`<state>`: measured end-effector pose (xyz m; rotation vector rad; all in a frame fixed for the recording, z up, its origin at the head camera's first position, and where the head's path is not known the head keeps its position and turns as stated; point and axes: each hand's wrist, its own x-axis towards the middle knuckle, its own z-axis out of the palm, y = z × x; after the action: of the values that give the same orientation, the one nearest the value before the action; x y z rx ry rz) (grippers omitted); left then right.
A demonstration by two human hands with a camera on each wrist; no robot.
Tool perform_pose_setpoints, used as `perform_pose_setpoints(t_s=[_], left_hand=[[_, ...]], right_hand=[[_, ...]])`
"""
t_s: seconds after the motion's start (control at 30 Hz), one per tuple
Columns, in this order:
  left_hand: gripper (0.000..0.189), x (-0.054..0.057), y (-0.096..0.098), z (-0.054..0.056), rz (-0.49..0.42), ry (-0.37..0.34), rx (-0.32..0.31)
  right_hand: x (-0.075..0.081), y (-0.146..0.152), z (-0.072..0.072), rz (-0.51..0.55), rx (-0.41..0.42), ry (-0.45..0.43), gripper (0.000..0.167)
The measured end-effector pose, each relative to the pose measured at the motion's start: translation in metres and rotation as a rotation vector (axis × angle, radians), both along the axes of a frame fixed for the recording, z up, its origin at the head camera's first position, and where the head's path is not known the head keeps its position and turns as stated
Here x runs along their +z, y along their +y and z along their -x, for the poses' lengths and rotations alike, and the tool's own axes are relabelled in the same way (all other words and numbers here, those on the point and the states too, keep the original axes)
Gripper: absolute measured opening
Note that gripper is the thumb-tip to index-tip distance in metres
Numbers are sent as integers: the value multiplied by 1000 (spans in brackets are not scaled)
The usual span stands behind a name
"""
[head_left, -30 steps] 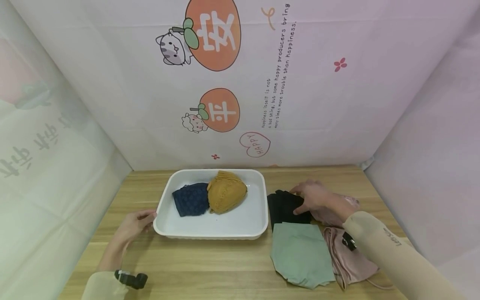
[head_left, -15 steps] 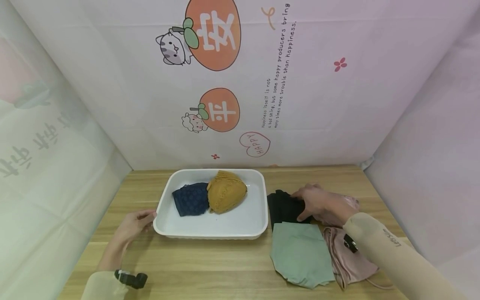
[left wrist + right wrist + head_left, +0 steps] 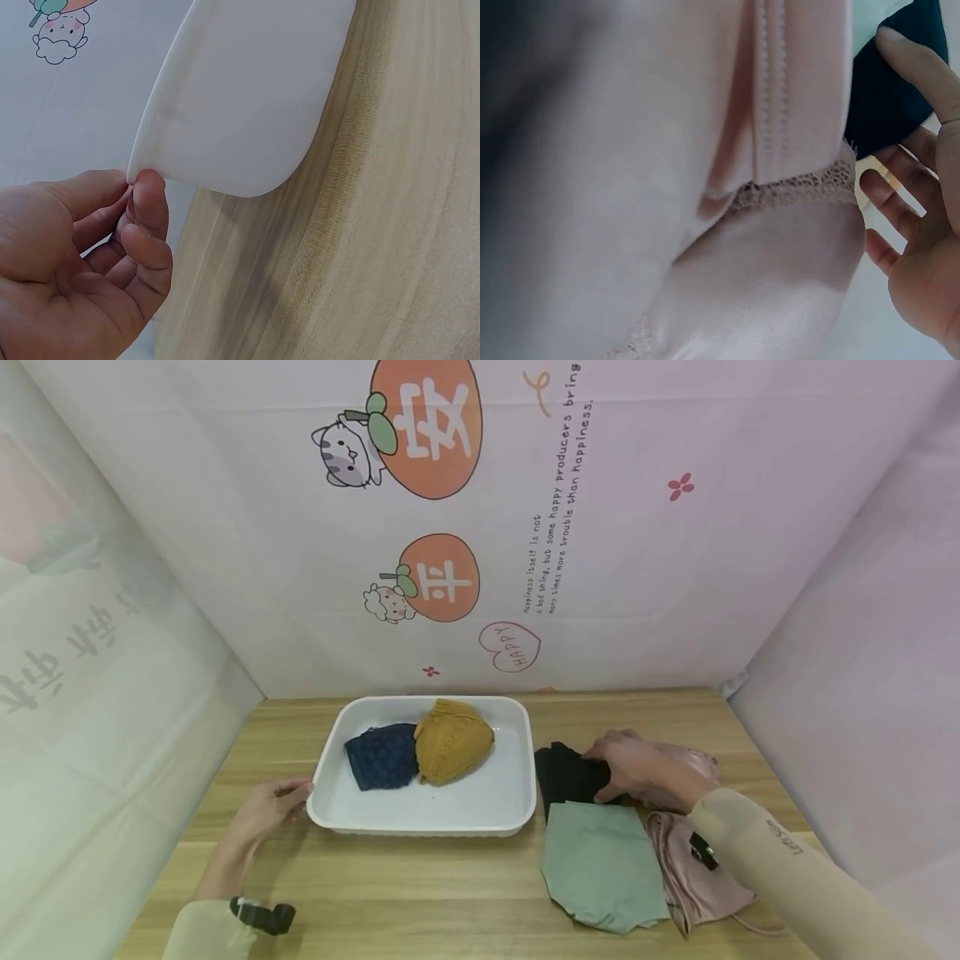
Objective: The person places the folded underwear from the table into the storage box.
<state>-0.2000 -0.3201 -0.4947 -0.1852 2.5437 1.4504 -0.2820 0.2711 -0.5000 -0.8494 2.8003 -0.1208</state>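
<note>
My left hand [image 3: 266, 812] pinches the left rim of a white plastic tray [image 3: 420, 817] between thumb and fingers; the left wrist view shows the fingertips at the tray's rim [image 3: 136, 154]. Inside it lie a navy folded garment [image 3: 382, 760] and a mustard folded garment [image 3: 453, 745] with a rounded cup shape. To the right of the tray, my right hand [image 3: 633, 768] grips a black folded garment [image 3: 566, 774]. In the right wrist view, the thumb lies on this dark cloth [image 3: 892, 94] and the fingers are at its far edge.
A pale green folded garment [image 3: 603, 864] overlaps the near end of the black one. Pink satin [image 3: 708, 877] lies to its right, and another pink piece [image 3: 701, 764] is partly under my right forearm. White printed cloth walls [image 3: 622, 568] enclose the wooden table [image 3: 420, 902].
My right hand has shifted slightly nearer to me on the black garment, its thumb and fingers drawn closer together. The left hand and the tray have stayed put.
</note>
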Motion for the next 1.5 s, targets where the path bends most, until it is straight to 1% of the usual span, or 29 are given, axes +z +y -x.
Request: perform_pose_setpoints(t_s=[0.07, 0.17, 0.3, 0.5, 0.77, 0.87, 0.97, 1.07, 1.23, 1.5], left_hand=[[48, 0, 0, 0, 3, 1, -2], [49, 0, 0, 1, 5, 2, -1], [47, -1, 0, 0, -3, 3, 0], [46, -3, 0, -1, -3, 5, -6], [45, -1, 0, 0, -4, 14, -6], [45, -2, 0, 0, -7, 13, -9], [45, -2, 0, 0, -12, 13, -7], [45, -2, 0, 0, -19, 10, -5], [45, -1, 0, 0, -17, 12, -8], [46, -1, -1, 1, -6, 13, -9]], right_hand=[[-1, 0, 0, 11, -8, 10, 68], [-3, 1, -1, 26, -47, 7, 62], [-4, 1, -2, 37, -72, 6, 56], [-6, 1, -3, 44, -45, 34, 47], [-4, 4, -2, 104, 27, 139, 37], [-3, 6, -1, 124, 45, 146, 33], [-1, 9, 0, 129, 43, 131, 29], [2, 12, 3, 136, 41, 130, 29], [7, 13, 7, 137, 23, 174, 34], [22, 12, 10, 165, -3, 206, 38]])
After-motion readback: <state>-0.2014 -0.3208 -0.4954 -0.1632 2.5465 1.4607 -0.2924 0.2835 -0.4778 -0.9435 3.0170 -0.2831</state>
